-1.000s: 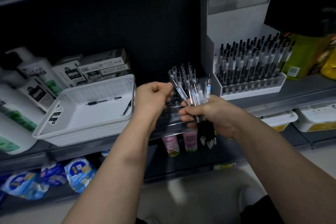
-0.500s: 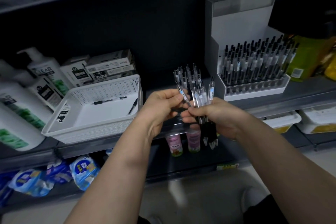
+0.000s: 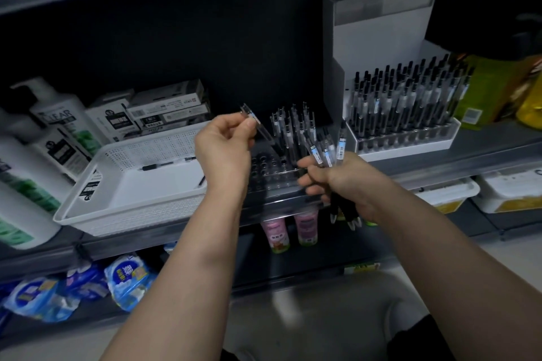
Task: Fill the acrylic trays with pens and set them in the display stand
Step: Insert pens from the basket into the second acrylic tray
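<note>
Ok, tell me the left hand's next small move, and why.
Probably lower the pen pinched in the left hand tip-first into an empty hole of the acrylic tray: its front holes stand empty, and the right hand holds more pens waiting.

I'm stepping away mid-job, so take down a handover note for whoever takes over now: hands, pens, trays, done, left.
Left hand pinches one pen, tilted over the acrylic tray on the shelf edge.
Right hand holds a bundle of pens.
Done: tray's back rows filled; display stand holds one full tray.
Left: fill the front holes, set this tray in the stand. Loose pen in the white basket.
</note>
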